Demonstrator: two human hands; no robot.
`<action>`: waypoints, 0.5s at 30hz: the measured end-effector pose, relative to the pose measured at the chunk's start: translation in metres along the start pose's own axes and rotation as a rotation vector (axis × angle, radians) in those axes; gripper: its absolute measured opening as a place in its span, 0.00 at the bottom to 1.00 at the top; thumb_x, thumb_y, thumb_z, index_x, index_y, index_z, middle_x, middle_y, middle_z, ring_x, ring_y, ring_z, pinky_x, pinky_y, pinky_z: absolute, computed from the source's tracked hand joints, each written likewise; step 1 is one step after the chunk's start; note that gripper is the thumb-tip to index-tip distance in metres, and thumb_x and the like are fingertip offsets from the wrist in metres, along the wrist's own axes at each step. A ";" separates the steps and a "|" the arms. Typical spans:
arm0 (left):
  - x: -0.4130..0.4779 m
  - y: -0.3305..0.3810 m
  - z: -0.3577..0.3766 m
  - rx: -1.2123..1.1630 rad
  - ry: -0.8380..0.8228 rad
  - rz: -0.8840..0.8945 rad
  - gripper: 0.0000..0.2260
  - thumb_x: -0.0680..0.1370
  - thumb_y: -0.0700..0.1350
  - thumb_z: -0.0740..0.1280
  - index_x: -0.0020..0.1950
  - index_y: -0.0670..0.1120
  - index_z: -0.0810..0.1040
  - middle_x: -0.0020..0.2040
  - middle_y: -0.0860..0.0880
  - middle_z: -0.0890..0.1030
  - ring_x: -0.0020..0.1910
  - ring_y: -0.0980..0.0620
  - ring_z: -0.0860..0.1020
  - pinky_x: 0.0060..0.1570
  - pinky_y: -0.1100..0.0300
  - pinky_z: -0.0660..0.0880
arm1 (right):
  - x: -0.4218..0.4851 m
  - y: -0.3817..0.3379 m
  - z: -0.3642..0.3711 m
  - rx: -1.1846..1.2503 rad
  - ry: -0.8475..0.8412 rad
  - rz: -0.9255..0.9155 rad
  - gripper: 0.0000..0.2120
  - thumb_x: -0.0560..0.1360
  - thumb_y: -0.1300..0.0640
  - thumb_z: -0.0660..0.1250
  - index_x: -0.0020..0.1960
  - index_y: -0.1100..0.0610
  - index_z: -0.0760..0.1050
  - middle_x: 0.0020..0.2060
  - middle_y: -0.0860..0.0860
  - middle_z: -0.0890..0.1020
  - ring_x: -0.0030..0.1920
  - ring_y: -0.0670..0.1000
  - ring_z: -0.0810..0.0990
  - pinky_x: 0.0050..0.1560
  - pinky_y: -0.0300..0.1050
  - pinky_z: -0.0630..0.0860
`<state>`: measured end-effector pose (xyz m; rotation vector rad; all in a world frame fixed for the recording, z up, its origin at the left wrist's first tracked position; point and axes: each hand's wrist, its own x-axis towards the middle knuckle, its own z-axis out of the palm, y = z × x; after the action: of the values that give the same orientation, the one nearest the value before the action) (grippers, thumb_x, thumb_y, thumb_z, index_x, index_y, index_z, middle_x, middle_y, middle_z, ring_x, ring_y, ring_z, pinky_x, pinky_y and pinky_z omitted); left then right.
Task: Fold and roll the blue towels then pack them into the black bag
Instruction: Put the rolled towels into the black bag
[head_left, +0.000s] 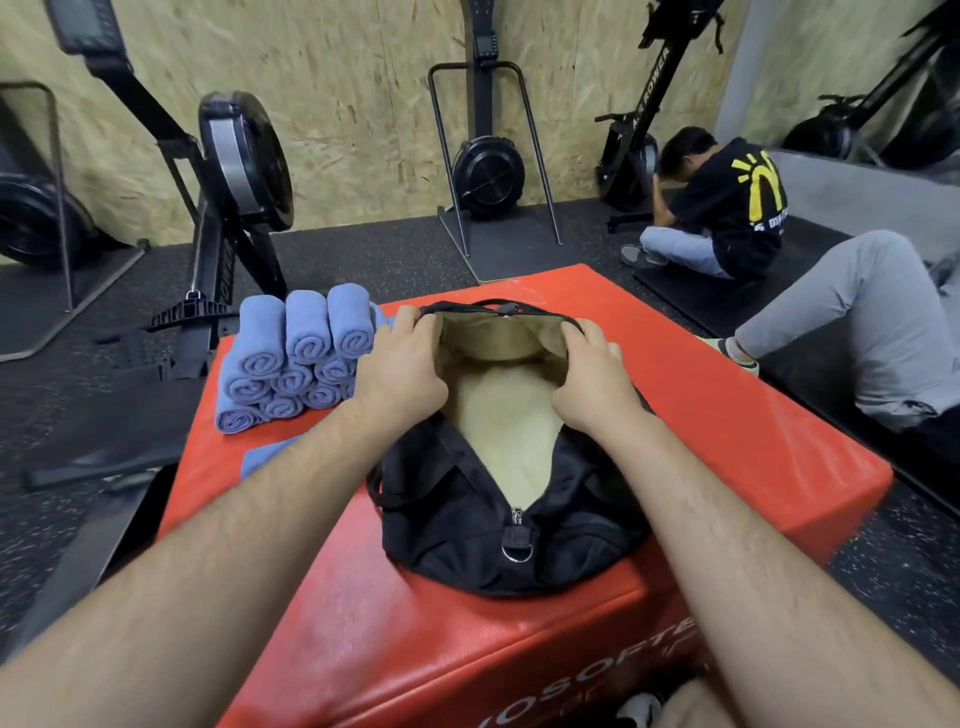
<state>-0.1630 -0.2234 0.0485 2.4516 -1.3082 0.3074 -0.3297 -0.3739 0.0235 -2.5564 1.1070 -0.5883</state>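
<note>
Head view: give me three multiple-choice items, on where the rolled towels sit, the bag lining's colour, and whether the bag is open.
1. Where is the stack of rolled blue towels relative to the black fabric bag?
A. Inside it
B. Left of it, on the red padded box
C. On the floor

2. What colour is the bag's inner lining?
A. Red
B. White
C. Tan

3. How is the bag's mouth?
A. Unzipped, spread by the left hand and right hand
B. Zipped shut
C. Under a towel

Answers: 1 B, the stack sits on the box beside the bag; 2 C, tan cloth shows inside; 3 A, both hands hold the rim apart.
</note>
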 end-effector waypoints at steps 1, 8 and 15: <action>-0.002 0.000 0.000 0.002 -0.007 0.018 0.21 0.70 0.34 0.63 0.62 0.45 0.69 0.60 0.47 0.66 0.49 0.45 0.66 0.35 0.51 0.66 | -0.001 0.001 -0.003 -0.004 0.007 -0.006 0.34 0.69 0.70 0.60 0.74 0.55 0.62 0.75 0.50 0.59 0.64 0.61 0.65 0.62 0.51 0.72; -0.003 -0.011 0.004 0.003 0.095 0.060 0.22 0.72 0.30 0.58 0.64 0.44 0.70 0.62 0.45 0.68 0.50 0.42 0.69 0.37 0.48 0.67 | -0.011 0.009 -0.023 -0.165 0.033 0.083 0.21 0.70 0.68 0.58 0.62 0.57 0.71 0.70 0.51 0.65 0.60 0.60 0.66 0.55 0.52 0.72; 0.014 -0.015 0.006 -0.125 0.205 0.215 0.32 0.68 0.27 0.61 0.70 0.48 0.69 0.67 0.48 0.68 0.57 0.44 0.71 0.52 0.49 0.75 | -0.028 -0.006 -0.029 -0.164 0.058 0.056 0.41 0.69 0.64 0.65 0.79 0.56 0.51 0.79 0.49 0.49 0.68 0.59 0.64 0.63 0.51 0.70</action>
<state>-0.1432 -0.2285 0.0449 2.1182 -1.4542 0.5015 -0.3573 -0.3517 0.0444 -2.6509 1.2920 -0.5827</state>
